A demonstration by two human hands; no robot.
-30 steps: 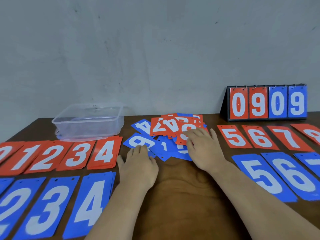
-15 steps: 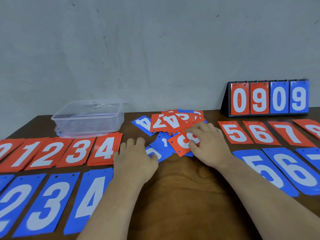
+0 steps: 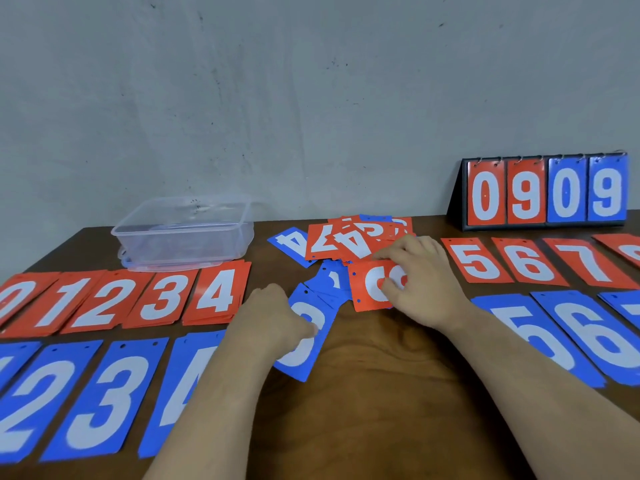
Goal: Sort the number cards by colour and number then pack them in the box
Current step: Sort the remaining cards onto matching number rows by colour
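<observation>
Left hand (image 3: 273, 317) has fingers curled on a blue number card (image 3: 306, 344), thumb over its face; white digit partly hidden. Card lies at approx 7 o'clock from the loose pile of red & blue cards (image 3: 356, 240). Right hand (image 3: 419, 278) pinches a red number card (image 3: 370, 289) at the pile's 6 o'clock edge. Clear plastic box (image 3: 183, 233) stands at 10 o'clock on the brown wooden table (image 3: 388, 382). Sorted red row 0-4 (image 3: 162, 299) at 9 o'clock, red row 5-7 (image 3: 526, 261) at 3.
</observation>
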